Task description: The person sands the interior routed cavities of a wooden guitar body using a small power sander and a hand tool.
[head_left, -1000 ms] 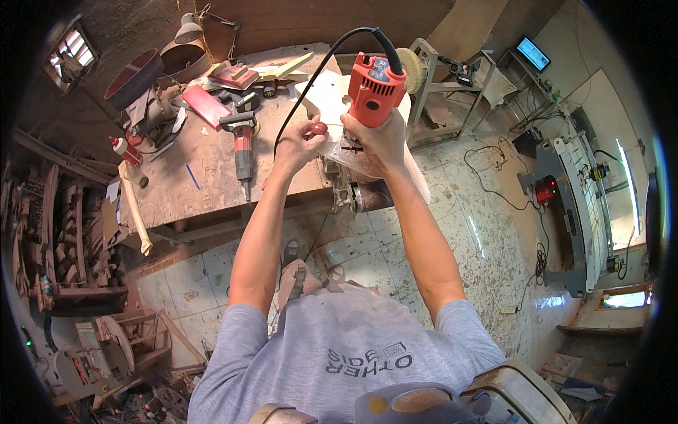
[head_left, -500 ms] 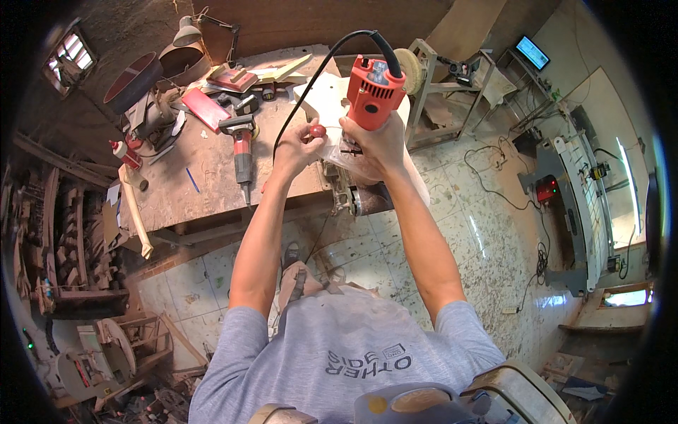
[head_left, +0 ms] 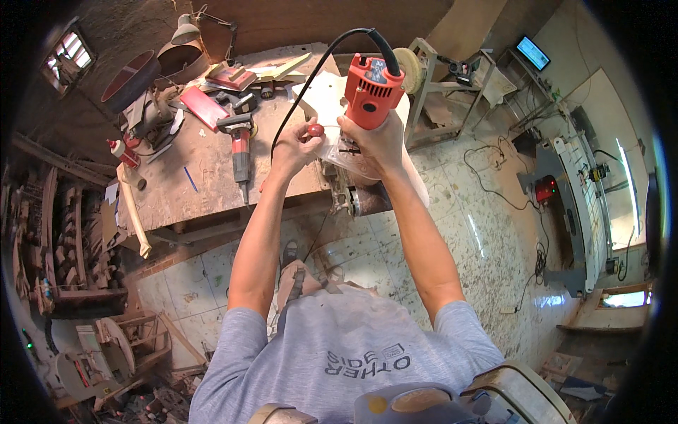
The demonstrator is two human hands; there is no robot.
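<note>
Hands: left (head_left: 295, 148) curled, fingers closed on a red knob (head_left: 316, 131); right (head_left: 378, 143) wrapped round the red router (head_left: 369, 92), over a pale board (head_left: 323, 99) at the counter's (head_left: 212, 187) right end. Black cord (head_left: 385, 52) loops near left hand; could snag, jerk router. Farther left, red bottle (head_left: 126, 155), contents can't tell.

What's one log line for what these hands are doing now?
left grip: on red knob | right grip: around red handheld router | angle grinder: lying on workbench, left of both grips
</note>
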